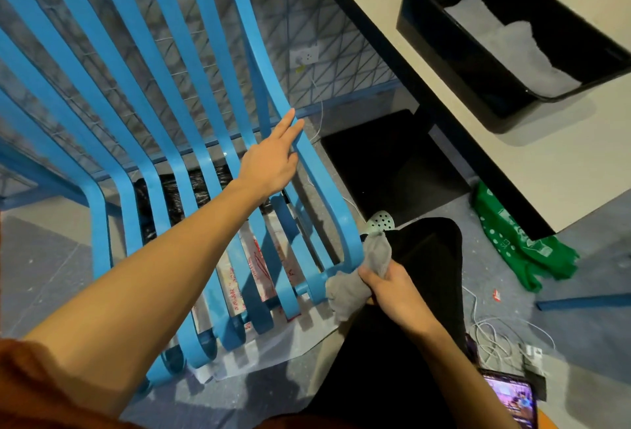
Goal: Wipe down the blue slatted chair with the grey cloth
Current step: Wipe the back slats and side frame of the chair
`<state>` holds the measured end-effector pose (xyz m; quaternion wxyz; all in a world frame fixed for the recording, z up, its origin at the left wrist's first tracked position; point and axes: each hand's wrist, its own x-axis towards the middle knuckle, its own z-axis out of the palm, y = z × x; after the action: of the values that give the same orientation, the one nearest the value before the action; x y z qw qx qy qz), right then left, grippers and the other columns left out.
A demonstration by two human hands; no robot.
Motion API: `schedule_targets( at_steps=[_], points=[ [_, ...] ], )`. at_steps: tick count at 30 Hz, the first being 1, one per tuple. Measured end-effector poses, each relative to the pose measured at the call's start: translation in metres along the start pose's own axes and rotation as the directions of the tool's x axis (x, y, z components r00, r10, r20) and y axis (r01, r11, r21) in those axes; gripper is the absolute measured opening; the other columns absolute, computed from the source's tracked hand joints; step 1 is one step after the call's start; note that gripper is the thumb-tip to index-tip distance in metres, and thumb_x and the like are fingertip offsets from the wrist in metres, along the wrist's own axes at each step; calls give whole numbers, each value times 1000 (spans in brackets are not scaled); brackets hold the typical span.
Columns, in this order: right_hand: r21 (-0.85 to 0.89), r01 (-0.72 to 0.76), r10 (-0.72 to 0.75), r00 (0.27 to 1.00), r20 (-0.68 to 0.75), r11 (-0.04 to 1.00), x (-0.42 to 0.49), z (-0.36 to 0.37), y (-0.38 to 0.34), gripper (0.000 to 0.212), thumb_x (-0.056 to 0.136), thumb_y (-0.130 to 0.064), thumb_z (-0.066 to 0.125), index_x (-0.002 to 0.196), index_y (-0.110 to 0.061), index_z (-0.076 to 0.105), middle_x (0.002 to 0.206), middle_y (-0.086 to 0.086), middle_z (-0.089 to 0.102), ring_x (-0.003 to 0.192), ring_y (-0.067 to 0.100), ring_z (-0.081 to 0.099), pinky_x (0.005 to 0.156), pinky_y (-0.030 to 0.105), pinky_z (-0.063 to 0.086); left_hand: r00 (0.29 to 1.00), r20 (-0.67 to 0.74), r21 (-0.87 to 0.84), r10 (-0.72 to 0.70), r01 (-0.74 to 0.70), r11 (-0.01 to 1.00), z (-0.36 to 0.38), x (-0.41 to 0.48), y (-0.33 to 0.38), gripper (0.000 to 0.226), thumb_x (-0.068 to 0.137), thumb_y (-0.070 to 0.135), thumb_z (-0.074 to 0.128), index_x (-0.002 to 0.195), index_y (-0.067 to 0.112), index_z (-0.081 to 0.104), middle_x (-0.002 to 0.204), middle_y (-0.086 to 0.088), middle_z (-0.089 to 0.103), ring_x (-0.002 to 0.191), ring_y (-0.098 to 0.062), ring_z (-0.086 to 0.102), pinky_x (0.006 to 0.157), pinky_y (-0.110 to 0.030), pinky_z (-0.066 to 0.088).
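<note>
Indoors, seemingly speckled floor (51, 258), left hand (273, 162) flat on chair (99, 217); right hand (396, 292) clutching cloth (345, 292)

glossy smooth blue chair (218, 94); soft matt grey cloth (348, 288).

Clothing of the person, head view.
Black trousers (392, 377) fill the lower centre. Left of the trousers, a rust-orange sleeve (41, 384) covers the upper arm, and the forearm below it is bare to the left hand (273, 164). The right hand (392, 288), above the trousers, also follows a bare forearm. At the trousers' far edge is a pale perforated clog (381, 221).
</note>
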<state>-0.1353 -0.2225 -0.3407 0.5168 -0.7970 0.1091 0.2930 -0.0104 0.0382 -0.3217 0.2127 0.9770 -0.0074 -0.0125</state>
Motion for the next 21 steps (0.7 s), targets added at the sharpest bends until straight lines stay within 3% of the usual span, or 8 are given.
schedule_targets(
  at_steps=[4,7,10,14,16,18,21],
  points=[
    [51,140,-137,988,-65,989,-10,2,-17,22,92,-26,65,112,-21,60,105,-4,70,93,6,69,79,28,59,1000,17,-4,-9,9,1000,-1,0,2,63,96,17,41,154,30,20,162,19,0,82,-22,62,56,-35,51],
    [-66,253,-258,962,-89,965,-19,6,-28,35,88,-37,66,119,-29,51,110,-17,61,98,-3,62,72,11,52,1000,22,1,-13,13,1000,-2,0,3,64,96,17,41,154,30,19,162,19,0,87,-24,63,55,-34,50],
    [-255,335,-379,913,-152,907,-19,16,-34,36,88,-48,61,118,-32,49,106,-15,51,94,-2,54,72,17,48,1000,22,10,-11,11,1000,-2,0,2,63,96,17,40,154,30,18,162,19,-1,93,-26,64,55,-35,50],
    [-261,410,-461,869,-179,874,-12,18,-39,43,92,-60,41,119,-29,54,107,-12,46,99,3,52,78,24,49,999,29,3,-30,29,1000,-3,1,4,63,96,16,40,154,30,19,162,20,-1,102,-29,62,65,-42,55],
    [-330,442,-517,836,-185,834,-11,15,-37,35,97,-52,42,116,-28,58,109,-14,43,104,1,49,85,27,50,999,30,-4,-37,37,999,-3,1,4,64,95,16,40,154,30,19,162,20,-1,103,-30,62,69,-44,56],
    [-457,464,-594,780,-195,759,-9,13,-35,20,99,-32,52,116,-26,60,119,-13,39,112,3,44,92,30,50,999,30,-3,-35,35,999,-2,1,4,65,95,16,40,154,30,18,162,20,-1,103,-29,63,69,-43,55],
    [-641,489,-702,703,-112,592,1,23,-32,38,93,-10,60,130,-20,55,145,-1,32,135,16,34,107,40,44,999,27,-3,-31,32,999,-1,1,4,65,95,16,40,154,29,18,162,19,-2,102,-28,62,68,-43,55]
  ],
)
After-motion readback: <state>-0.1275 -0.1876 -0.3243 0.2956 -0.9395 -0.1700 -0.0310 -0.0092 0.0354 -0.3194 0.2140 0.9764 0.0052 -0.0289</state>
